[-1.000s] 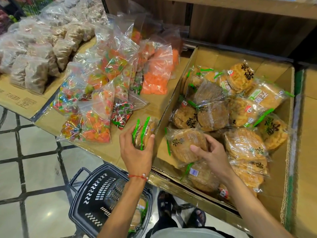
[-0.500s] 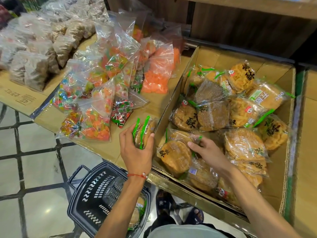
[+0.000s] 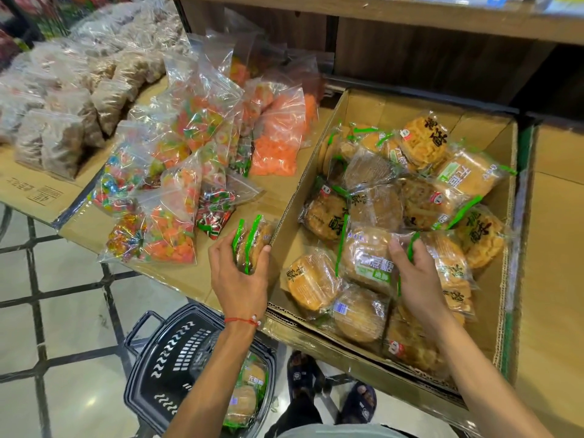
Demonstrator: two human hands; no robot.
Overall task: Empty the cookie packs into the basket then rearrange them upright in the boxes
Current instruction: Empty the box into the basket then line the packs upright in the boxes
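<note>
A cardboard box (image 3: 316,147) holds several clear cookie packs with green strips, lying loosely in a heap. My left hand (image 3: 240,279) grips two cookie packs (image 3: 252,241) on edge, just outside the box's left wall. Inside the box, my right hand (image 3: 414,273) pinches the green-strip edge of a cookie pack (image 3: 448,263), next to a pack with a green label (image 3: 366,260). A black plastic basket (image 3: 170,352) stands on the floor below my left arm, with cookie packs (image 3: 246,396) in it.
Clear bags of coloured candy (image 3: 189,172) and brown snack bags (image 3: 63,134) lie on flattened cardboard to the left. A wooden shelf (image 3: 410,42) runs behind the box. More cardboard (image 3: 556,248) lies to the right. My feet (image 3: 328,393) stand on tiled floor beside the basket.
My right hand let go of the round cookie pack at the box's front left and moved right onto another pack's edge. The left hand kept its hold and place.
</note>
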